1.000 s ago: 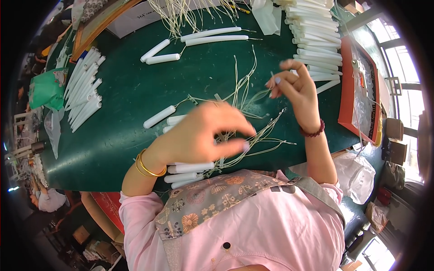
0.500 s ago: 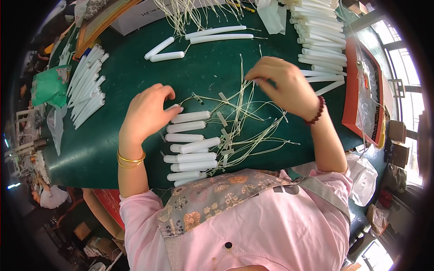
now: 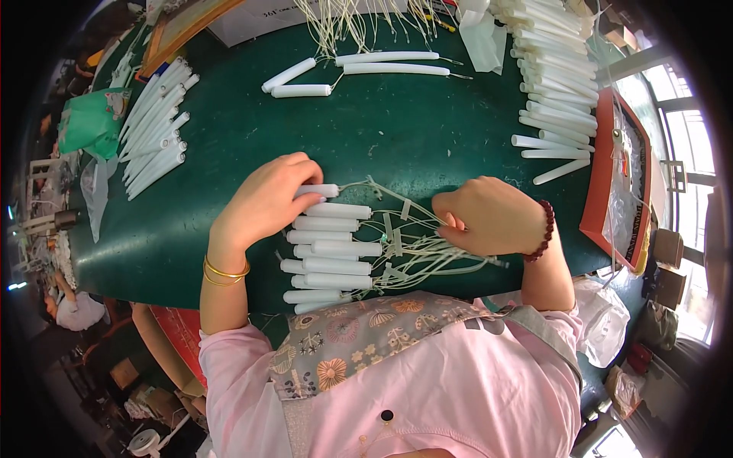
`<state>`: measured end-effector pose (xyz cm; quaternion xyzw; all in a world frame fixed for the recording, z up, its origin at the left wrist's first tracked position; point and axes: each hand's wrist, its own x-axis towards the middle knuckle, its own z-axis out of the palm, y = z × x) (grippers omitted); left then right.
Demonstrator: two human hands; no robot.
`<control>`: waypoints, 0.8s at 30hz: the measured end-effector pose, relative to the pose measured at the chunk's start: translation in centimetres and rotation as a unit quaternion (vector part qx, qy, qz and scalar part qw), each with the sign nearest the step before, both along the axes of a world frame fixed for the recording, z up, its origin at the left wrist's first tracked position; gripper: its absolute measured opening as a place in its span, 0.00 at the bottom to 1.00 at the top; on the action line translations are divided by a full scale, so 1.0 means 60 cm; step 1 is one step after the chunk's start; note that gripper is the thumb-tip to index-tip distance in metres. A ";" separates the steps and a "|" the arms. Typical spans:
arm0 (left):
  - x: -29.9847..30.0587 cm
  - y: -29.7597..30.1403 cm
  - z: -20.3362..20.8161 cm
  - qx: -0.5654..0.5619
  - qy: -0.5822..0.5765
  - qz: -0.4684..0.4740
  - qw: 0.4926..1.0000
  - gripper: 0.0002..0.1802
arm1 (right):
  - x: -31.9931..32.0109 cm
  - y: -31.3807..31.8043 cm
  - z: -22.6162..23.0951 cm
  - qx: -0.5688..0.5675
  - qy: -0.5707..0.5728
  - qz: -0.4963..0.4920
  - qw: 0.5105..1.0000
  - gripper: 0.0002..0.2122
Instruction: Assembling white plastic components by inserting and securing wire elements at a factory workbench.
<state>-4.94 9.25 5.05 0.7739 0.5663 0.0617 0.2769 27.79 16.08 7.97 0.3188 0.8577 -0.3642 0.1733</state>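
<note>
left of centre, the left hand (image 3: 269, 200) is gripping a white tube (image 3: 324, 190), apparently steadying it above the tube row (image 3: 345, 249); right of centre, the right hand (image 3: 492, 217) is clasping pale wires (image 3: 429, 250), seemingly bunching them.

The tabletop (image 3: 427, 137) is deep green, the tubes (image 3: 343, 249) white, the wires (image 3: 424, 256) pale yellow; bag (image 3: 93, 126) at ten o'clock, brighter green; box (image 3: 601, 183) at three, orange-red; apron (image 3: 360, 330) at six, grey, orange-flowered.
</note>
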 end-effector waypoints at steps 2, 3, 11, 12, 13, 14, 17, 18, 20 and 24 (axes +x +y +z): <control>0.005 0.009 0.004 0.001 -0.032 -0.011 0.999 0.10 | 0.016 0.011 -0.013 -0.006 0.023 0.012 1.000 0.08; 0.007 0.013 0.007 0.000 -0.062 -0.020 0.998 0.11 | 0.021 0.019 -0.034 0.005 0.158 -0.009 0.987 0.07; -0.048 0.079 0.039 0.169 -0.106 0.108 0.974 0.11 | 0.049 0.099 -0.068 -0.202 0.391 -0.284 0.852 0.12; -0.056 0.084 0.033 0.170 -0.106 0.106 0.974 0.11 | 0.056 0.109 -0.076 -0.189 0.392 -0.298 0.849 0.12; -0.062 0.088 0.023 0.121 -0.069 0.125 0.982 0.11 | 0.060 0.118 -0.085 -0.198 0.378 -0.282 0.859 0.15; -0.065 0.092 0.014 0.071 -0.032 0.142 0.987 0.11 | 0.058 0.118 -0.095 -0.198 0.380 -0.281 0.859 0.15; -0.062 0.096 -0.014 0.104 0.022 0.129 0.986 0.11 | 0.042 0.116 -0.120 -0.152 0.357 -0.297 0.872 0.15; -0.059 0.096 -0.018 0.160 0.045 0.113 0.980 0.10 | 0.034 0.115 -0.129 -0.149 0.358 -0.301 0.871 0.15; -0.006 0.104 -0.010 0.161 0.035 0.120 0.979 0.12 | 0.020 0.111 -0.142 -0.041 0.371 -0.296 0.879 0.15; 0.087 0.120 -0.032 0.260 -0.153 -0.019 0.953 0.30 | -0.001 0.095 -0.130 -0.080 0.412 -0.285 0.862 0.17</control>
